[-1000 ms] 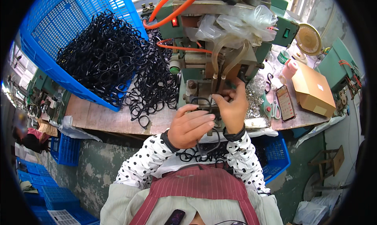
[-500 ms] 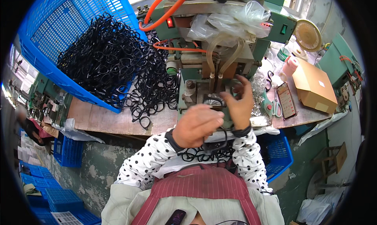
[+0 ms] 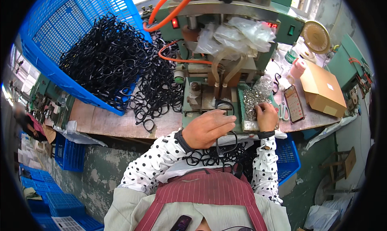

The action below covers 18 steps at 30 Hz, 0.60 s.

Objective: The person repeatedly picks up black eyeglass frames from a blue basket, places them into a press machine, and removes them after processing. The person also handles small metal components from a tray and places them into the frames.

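My left hand is closed on a black eyeglass frame in front of the press. One rim of the frame sticks up past my fingers and the other hangs below them. At the green tray's near end, my right hand has its fingertips pressed together among small shiny metal parts. Whatever those fingers pinch is too small to make out. Between and behind my hands stands the green press, with two clear hoses running down to its metal tips.
A blue basket spills black eyeglass frames onto the table at the left. More frames lie by my lap. Right of the tray are scissors, a phone, a pink bottle and a cardboard box.
My right hand has moved from the press tips right and down into the metal parts. My left hand shifted slightly right, keeping the eyeglass frame. The press head has risen a little.
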### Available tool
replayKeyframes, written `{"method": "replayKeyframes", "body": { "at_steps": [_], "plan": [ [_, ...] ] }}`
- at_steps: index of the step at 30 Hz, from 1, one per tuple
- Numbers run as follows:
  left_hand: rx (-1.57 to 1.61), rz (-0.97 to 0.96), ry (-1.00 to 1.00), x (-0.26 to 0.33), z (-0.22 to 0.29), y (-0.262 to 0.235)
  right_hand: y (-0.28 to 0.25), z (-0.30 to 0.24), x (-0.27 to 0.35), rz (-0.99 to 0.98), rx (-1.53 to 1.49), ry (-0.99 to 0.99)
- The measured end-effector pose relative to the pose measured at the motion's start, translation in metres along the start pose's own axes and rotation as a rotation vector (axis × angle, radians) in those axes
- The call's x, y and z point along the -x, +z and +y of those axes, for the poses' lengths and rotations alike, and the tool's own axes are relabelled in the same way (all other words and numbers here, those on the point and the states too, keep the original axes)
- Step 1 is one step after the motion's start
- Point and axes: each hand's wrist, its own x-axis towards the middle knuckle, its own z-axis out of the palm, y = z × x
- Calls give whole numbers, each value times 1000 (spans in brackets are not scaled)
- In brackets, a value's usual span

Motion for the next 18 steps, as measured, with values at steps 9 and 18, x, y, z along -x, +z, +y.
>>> {"method": "replayKeyframes", "body": {
  "at_steps": [9,18],
  "plan": [
    [-375,133,26,29,-25,-31,3,15,-2,127,-174,30],
    [-853,390,-1016,219,-175,-105,4,3,1,117,-154,-44]
  ]
}}
